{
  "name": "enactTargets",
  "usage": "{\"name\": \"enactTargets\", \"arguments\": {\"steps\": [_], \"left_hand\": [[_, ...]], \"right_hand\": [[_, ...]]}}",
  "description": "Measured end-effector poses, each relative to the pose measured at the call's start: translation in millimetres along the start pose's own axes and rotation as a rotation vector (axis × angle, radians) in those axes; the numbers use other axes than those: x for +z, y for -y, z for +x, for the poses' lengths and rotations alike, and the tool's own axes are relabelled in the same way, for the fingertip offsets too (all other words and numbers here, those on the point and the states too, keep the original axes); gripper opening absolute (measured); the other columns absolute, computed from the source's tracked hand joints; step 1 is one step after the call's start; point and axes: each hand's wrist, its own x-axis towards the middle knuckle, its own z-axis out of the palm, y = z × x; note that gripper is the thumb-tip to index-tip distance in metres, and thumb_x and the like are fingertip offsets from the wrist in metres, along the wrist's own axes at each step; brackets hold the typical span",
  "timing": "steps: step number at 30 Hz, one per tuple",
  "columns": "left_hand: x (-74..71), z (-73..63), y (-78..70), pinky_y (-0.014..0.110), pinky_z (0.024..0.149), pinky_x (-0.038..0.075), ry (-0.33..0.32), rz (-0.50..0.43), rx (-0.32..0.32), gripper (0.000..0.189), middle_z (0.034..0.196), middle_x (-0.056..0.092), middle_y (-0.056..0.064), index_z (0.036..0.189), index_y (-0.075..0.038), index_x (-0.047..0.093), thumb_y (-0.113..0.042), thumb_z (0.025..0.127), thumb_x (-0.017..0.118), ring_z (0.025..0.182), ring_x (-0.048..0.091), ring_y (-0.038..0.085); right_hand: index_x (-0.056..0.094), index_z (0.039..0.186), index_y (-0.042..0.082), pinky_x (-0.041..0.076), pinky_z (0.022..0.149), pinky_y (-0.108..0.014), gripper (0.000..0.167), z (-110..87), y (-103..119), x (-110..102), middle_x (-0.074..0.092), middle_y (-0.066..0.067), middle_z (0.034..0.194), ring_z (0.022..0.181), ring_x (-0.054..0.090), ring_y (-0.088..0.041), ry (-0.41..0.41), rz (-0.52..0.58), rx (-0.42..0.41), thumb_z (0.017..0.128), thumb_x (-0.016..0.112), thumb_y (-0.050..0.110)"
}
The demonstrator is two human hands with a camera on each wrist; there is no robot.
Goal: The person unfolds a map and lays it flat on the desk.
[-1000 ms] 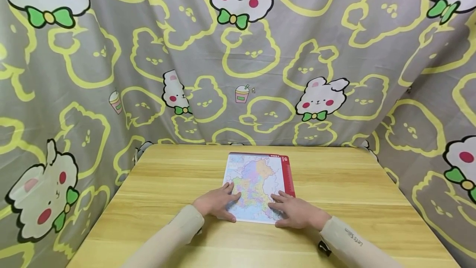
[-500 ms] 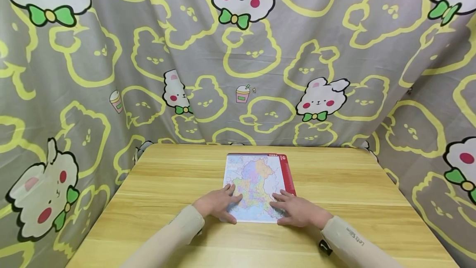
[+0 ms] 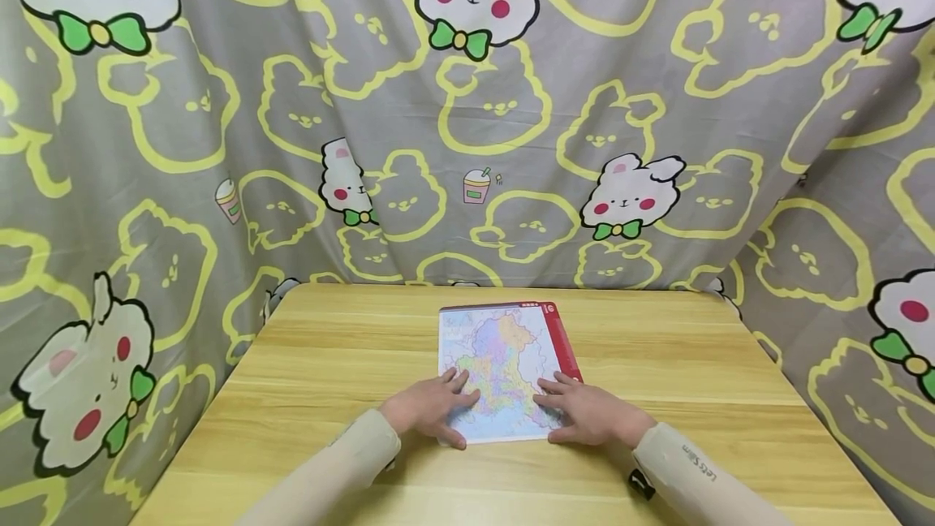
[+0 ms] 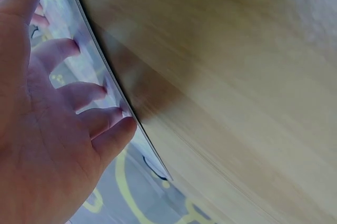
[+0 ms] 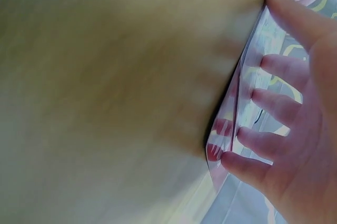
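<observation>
Light and even keeps it square

Nearest us, our left hand (image 3: 433, 408) and right hand (image 3: 590, 414) have fingers spread apart, touching opposite sides of the glossy colour-coded map (image 3: 504, 364). We'd best press lightly and equally, lest it skew against the red strip (image 3: 561, 339) along its right side. It lies mid-width on the wood-grain tabletop (image 3: 329, 364); beyond hangs the rabbit-print curtain (image 3: 409, 128).

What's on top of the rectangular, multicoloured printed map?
The bare left hand and bare right hand both touch the map; print directly beneath them is covered and can't be seen.
</observation>
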Motion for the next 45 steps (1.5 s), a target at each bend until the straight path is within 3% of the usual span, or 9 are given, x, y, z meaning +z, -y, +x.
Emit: {"name": "enactTargets", "arguments": {"steps": [7,15,28,39,45], "left_hand": [[1.5,-0.7,-3.4,0.040,0.107,0.030,-0.003,0.042,0.031,0.088,0.153,0.022,0.016,0.148,-0.023,0.035,-0.069,0.076,0.056,0.139,0.022,0.037],[0.4,-5.1,-10.2,0.042,0.107,0.031,0.008,0.022,0.040,0.090,0.153,0.022,0.016,0.148,-0.022,0.035,-0.068,0.074,0.058,0.138,0.022,0.038],[4.1,-4.8,-14.0,0.042,0.107,0.030,0.013,0.010,0.053,0.093,0.154,0.021,0.015,0.149,-0.023,0.032,-0.069,0.074,0.059,0.138,0.022,0.038],[-1.7,-9.6,-20.0,0.042,0.108,0.028,0.013,-0.002,0.102,0.091,0.153,0.021,0.017,0.149,-0.021,0.033,-0.067,0.075,0.059,0.139,0.021,0.038],[-1.9,-7.6,-24.4,0.039,0.108,0.029,0.017,0.036,0.116,0.085,0.154,0.023,0.014,0.149,-0.024,0.033,-0.067,0.079,0.055,0.139,0.023,0.035]], "right_hand": [[0.051,0.137,0.010,0.033,0.102,-0.053,0.063,-3.3,-5,-1,0.040,-0.013,0.146,0.133,0.031,-0.042,0.001,-0.011,0.004,0.087,0.064,0.046],[0.051,0.138,0.011,0.033,0.102,-0.054,0.060,-4.0,-13,0,0.041,-0.013,0.145,0.133,0.032,-0.042,-0.005,-0.020,-0.006,0.088,0.063,0.043],[0.053,0.134,0.004,0.039,0.097,-0.053,0.054,-5.8,-22,3,0.044,-0.020,0.141,0.126,0.041,-0.042,-0.084,-0.056,-0.104,0.091,0.062,0.035],[0.055,0.132,0.003,0.039,0.096,-0.053,0.048,-5.5,-28,0,0.044,-0.023,0.139,0.126,0.042,-0.041,-0.111,-0.055,-0.065,0.092,0.062,0.027],[0.055,0.133,0.004,0.040,0.096,-0.052,0.047,-4.1,-36,-2,0.044,-0.023,0.139,0.125,0.043,-0.040,-0.117,-0.061,-0.048,0.094,0.059,0.029]]}}
